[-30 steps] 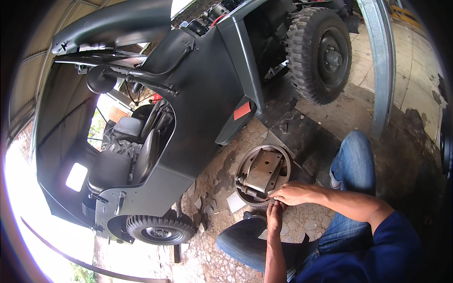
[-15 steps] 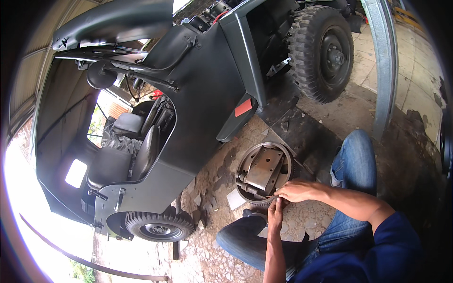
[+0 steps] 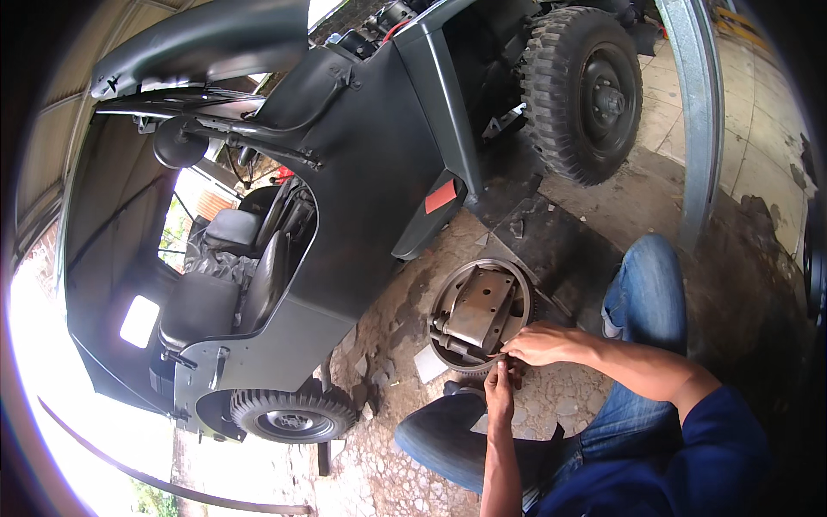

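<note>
A round rusty brake assembly point(image 3: 479, 312) lies flat on the stone ground between my knees. My right hand point(image 3: 538, 343) rests on its near rim, fingers pinched on a thin dark part there. My left hand point(image 3: 499, 389) reaches up from below and meets the same spot, fingers closed against the rim. What exactly the fingertips hold is too small to make out. My legs in blue jeans point(image 3: 642, 297) flank the assembly.
A dark grey open-sided off-road vehicle point(image 3: 345, 189) fills the left and middle, with black seats point(image 3: 215, 284), a knobby front tyre point(image 3: 289, 415) and a large rear tyre point(image 3: 590, 90). A grey steel post point(image 3: 693, 121) stands at right. A dark mat point(image 3: 551, 237) lies beyond the assembly.
Both hands stay at the near rim of the brake assembly; the left hand has edged slightly up toward the right hand. The view has shifted a little.
</note>
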### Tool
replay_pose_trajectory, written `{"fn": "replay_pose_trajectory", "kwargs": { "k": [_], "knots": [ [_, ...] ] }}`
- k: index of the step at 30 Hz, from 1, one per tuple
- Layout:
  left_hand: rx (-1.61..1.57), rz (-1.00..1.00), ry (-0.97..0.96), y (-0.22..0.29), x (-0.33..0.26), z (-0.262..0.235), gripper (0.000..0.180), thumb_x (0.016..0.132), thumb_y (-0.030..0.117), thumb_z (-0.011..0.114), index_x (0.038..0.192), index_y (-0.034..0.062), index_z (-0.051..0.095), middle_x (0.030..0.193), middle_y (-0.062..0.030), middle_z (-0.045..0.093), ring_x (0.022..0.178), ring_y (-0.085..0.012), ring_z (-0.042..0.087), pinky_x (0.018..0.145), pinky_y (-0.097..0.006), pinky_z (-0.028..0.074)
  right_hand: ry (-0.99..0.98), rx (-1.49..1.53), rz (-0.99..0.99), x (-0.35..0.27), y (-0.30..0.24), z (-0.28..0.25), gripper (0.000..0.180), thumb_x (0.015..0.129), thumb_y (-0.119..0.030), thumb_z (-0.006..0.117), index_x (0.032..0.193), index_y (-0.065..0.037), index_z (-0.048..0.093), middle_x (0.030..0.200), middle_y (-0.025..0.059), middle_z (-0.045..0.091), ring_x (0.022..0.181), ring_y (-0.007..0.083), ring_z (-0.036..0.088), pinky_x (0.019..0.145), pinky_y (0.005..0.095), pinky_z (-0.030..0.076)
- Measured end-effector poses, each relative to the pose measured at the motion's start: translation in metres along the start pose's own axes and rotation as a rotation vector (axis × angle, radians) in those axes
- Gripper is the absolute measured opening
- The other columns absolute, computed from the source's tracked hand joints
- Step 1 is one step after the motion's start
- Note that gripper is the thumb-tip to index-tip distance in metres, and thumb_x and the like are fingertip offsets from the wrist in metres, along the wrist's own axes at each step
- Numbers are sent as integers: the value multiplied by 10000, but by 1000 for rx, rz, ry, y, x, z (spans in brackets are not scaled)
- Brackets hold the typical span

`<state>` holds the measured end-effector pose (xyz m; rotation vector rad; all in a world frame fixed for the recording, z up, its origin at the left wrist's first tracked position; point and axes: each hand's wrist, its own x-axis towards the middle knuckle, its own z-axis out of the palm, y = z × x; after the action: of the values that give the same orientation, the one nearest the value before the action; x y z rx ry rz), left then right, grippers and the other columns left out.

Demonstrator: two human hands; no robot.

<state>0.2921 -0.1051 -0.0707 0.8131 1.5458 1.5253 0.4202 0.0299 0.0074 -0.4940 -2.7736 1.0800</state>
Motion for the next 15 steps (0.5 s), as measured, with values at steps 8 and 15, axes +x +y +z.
{"fn": "replay_pose_trajectory", "kwargs": {
  "k": [8, 15],
  "knots": [
    [-220, -5, -152, -2, 2, -5, 471, 1028, 398, 394, 1182, -22, 543, 1037, -69, 615, 944, -155, 597, 799, -277, 476, 38, 85, -21, -4, -3, 3, 315, 950, -193, 477, 1215, -92, 616, 1049, 167, 682, 970, 340, 657, 846, 429, 513],
    [9, -36, -35, 16, -6, 10, 268, 1027, 286, 449, 926, 67, 565, 767, 39, 493, 697, -56, 425, 628, -219, 340, 40, 122, -27, -6, -9, -1, 317, 957, -183, 461, 1216, -94, 621, 1109, 161, 662, 1017, 342, 638, 892, 427, 499]
  ]
}}
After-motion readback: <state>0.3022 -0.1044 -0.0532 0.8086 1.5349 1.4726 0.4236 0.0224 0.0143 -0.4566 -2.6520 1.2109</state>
